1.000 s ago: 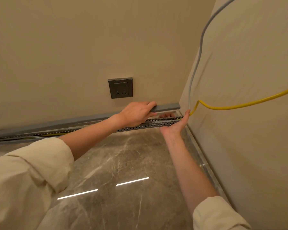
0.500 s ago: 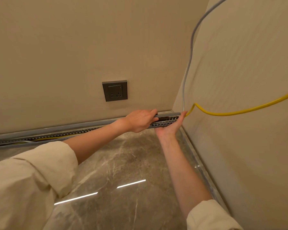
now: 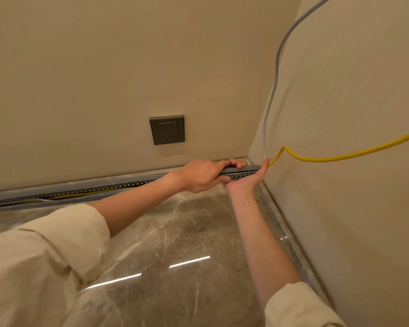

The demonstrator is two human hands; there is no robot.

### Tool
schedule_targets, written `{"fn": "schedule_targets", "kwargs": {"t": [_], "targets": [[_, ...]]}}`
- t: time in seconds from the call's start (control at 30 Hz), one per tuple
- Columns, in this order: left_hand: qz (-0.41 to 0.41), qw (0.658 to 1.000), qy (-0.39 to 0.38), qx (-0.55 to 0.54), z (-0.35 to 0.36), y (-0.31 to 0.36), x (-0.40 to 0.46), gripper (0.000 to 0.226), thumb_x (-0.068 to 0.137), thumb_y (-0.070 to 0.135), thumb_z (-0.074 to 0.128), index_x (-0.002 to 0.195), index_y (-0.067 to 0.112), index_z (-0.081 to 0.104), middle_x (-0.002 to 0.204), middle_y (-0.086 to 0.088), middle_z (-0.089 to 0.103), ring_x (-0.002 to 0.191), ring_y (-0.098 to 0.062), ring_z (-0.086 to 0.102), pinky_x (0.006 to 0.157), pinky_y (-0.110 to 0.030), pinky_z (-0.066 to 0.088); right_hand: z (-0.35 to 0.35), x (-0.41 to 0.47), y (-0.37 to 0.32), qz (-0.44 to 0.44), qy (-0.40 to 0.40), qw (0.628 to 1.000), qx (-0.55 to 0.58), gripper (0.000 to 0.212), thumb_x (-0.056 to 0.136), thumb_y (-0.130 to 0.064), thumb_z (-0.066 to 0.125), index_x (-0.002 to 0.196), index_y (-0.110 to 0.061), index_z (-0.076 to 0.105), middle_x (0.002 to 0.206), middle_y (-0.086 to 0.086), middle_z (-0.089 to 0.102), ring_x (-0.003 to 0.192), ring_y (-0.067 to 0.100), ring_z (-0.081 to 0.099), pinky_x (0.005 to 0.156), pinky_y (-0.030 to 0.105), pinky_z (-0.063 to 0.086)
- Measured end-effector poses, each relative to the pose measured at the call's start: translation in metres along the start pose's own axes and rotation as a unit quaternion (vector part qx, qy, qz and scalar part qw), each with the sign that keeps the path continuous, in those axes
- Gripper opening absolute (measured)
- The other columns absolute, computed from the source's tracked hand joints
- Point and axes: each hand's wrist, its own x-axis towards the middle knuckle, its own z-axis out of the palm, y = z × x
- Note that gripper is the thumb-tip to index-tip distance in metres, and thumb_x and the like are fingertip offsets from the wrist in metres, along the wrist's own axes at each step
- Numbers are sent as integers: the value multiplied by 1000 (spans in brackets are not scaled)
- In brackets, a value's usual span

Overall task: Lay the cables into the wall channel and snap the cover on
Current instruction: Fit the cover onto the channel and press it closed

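Observation:
A grey slotted wall channel (image 3: 85,193) runs along the foot of the back wall into the right corner. Its flat grey cover (image 3: 252,167) lies on top of the right end. My left hand (image 3: 203,175) presses down on the cover, fingers curled over its far edge. Palm up, my right hand (image 3: 248,181) cups the channel's right end from below, thumb by the corner. A yellow cable (image 3: 335,157) and a grey cable (image 3: 273,90) leave the channel end at the corner. Both cables also show inside the channel further left, where it lies uncovered.
A dark grey wall socket (image 3: 167,129) sits on the back wall above the channel. The side wall (image 3: 354,185) stands close on the right. A polished marble floor (image 3: 175,244) with a low stone skirting lies below my arms.
The cover, lifted at its right end a second ago, has come down onto the channel. My left hand has slid right along it and now presses near the corner; my right hand stays under the end.

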Motion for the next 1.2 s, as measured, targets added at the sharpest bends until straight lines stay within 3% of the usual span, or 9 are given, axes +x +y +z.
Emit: {"fn": "schedule_targets", "kwargs": {"t": [0.27, 0.37, 0.47, 0.6, 0.73, 0.9, 1.0, 1.1, 1.2], "targets": [[-32, 999, 0, -20, -1, -3, 4, 42, 99, 39, 34, 135, 18, 37, 123, -16, 61, 106, -36, 58, 73, -37, 41, 2, -1, -3, 10, -59, 998, 6, 59, 68, -71, 57, 56, -16, 40, 50, -1, 41, 50, 18, 45, 58, 28, 40], [-37, 998, -11, -47, -7, -5, 5, 41, 99, 37, 35, 135, 18, 39, 118, -18, 63, 103, -36, 58, 75, -39, 44, -1, -3, -3, 7, -83, 996, 15, 50, 70, -60, 57, 63, -12, 46, 57, 3, 49, 55, 22, 49, 62, 30, 44], [-41, 997, -10, -67, -13, -7, 7, 36, 99, 34, 36, 128, 16, 46, 111, -17, 65, 96, -34, 59, 69, -34, 38, -5, -5, -3, 14, -90, 994, 68, 40, 72, -46, 44, 69, -6, 52, 64, 11, 54, 61, 25, 51, 66, 32, 44], [-43, 992, -39, -108, -17, -4, 6, 29, 99, 30, 37, 112, 11, 54, 91, -13, 63, 77, -24, 53, 66, -33, 37, 1, -1, -5, 28, -47, 996, 74, 39, 79, -37, 29, 58, -9, 47, 55, 8, 48, 53, 20, 43, 58, 27, 36], [-45, 992, -38, -115, -14, -2, 4, 26, 99, 30, 37, 96, 9, 52, 80, -10, 60, 74, -28, 56, 65, -38, 41, 12, 4, -5, 35, -25, 998, 47, 46, 87, -31, 20, 48, -14, 36, 45, 1, 37, 38, 15, 31, 46, 23, 25], [-4, 997, 79, -5, 5, -5, -3, 30, 99, 32, 36, 115, 12, 52, 96, -17, 68, 80, -36, 60, 58, -32, 31, 12, 5, -6, 38, -12, 998, 58, 58, 88, -49, 17, 45, -14, 35, 43, 1, 33, 36, 16, 27, 40, 19, 24], [16, 991, 126, 27, 16, -4, -7, 37, 99, 34, 34, 129, 16, 46, 107, -14, 68, 87, -34, 63, 60, -35, 39, 10, 6, -6, 34, 17, 998, 50, 62, 88, -49, 17, 41, -13, 35, 42, 2, 32, 37, 16, 26, 41, 18, 23], [41, 993, 112, 21, 15, -7, -10, 39, 98, 37, 37, 126, 13, 47, 105, -13, 67, 86, -34, 62, 62, -36, 43, 7, 5, -7, 43, 58, 997, 41, 61, 87, -49, 16, 41, -13, 35, 43, 1, 32, 36, 16, 27, 46, 20, 22], [56, 991, 85, 82, 14, -16, -24, 38, 93, 40, 47, 113, 8, 52, 99, -13, 67, 80, -34, 62, 59, -37, 44, 4, 3, -13, 35, 115, 993, 20, 56, 89, -47, 15, 50, -14, 35, 42, 3, 37, 33, 17, 34, 44, 17, 30]]}}
